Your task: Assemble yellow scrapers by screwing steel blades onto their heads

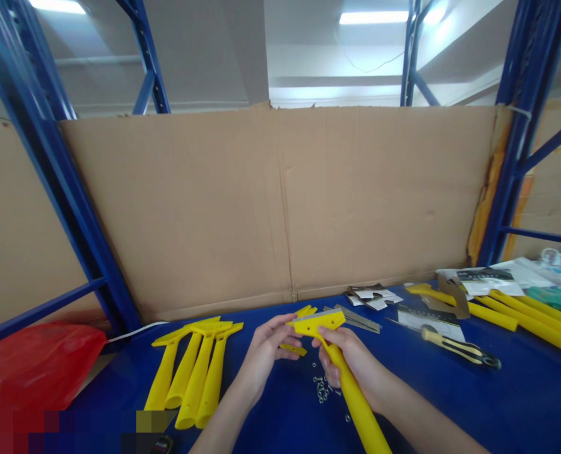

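My right hand [349,359] is wrapped round the neck of a yellow scraper [353,397], whose wide head with a metal strip points up and left. My left hand [273,343] is at the left end of that head, its fingers closed on a small flat yellow piece [293,349]. More yellow pieces [306,311] show just behind the scraper head. Small metal nuts and screws [322,389] lie scattered on the blue table between my hands. Thin metal blades [358,320] rest behind my right hand.
Several yellow scraper handles [207,372] lie at the left, near a red plastic bag [38,366]. A screwdriver [455,347], printed cards [431,321] and more yellow handles [536,321] are at the right. A cardboard wall [280,202] stands behind.
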{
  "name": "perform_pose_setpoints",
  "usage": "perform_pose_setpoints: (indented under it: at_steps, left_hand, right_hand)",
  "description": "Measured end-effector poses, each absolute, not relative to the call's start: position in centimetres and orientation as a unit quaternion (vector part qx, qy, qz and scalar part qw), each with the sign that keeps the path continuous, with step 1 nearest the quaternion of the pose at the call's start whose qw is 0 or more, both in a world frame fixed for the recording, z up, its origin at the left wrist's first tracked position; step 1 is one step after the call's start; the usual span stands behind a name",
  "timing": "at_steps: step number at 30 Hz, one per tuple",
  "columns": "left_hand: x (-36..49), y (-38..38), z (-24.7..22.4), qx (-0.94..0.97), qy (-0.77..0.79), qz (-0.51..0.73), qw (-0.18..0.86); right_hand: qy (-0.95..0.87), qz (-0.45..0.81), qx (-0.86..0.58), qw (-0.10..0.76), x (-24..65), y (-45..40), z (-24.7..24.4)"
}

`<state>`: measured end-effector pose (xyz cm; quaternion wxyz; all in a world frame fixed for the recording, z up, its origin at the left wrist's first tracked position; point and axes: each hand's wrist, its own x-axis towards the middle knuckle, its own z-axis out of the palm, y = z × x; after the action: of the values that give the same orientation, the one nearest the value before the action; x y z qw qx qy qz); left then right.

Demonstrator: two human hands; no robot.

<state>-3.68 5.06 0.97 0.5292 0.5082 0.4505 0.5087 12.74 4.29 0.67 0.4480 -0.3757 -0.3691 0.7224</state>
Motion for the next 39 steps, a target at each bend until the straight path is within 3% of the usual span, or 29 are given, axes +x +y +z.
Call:
perform_pose_setpoints:
  at_steps: [6, 10, 18, 23, 27, 39]
  left_hand:
    - [-3.6, 4.6, -0.4, 0.759, 0.472, 0.320, 0.315]
    - [-3.2, 4.3, -0.7, 0.818, 0.446, 0.252, 0.261]
    - [-3.3, 4.8, -0.7, 0.766, 0.492, 0.255, 0.327]
    - [-3.6, 4.8, 1.2, 0.639, 0.483, 0.451, 0.394]
    - [-3.2, 4.7, 2.2, 0.572, 0.460, 0.558, 0.387]
    - [-2.1, 5.0, 0.9, 0.549, 0.457, 0.547, 0.436]
  right_hand:
    - [-0.317, 0.734, -0.360, 0.481, 14.1, 5.8, 0.5]
    - [-0.312, 0.736, -0.363, 0.479, 14.1, 5.5, 0.5]
    - [-0.353, 0.715, -0.373, 0.475, 13.7, 5.1, 0.4]
    - [-0.383, 0.689, -0.394, 0.472, 13.5, 4.8, 0.4]
    - [-0.407, 0.676, -0.412, 0.457, 12.9, 4.1, 0.5]
    - [-0.431, 0.644, -0.433, 0.460, 12.3, 3.3, 0.9]
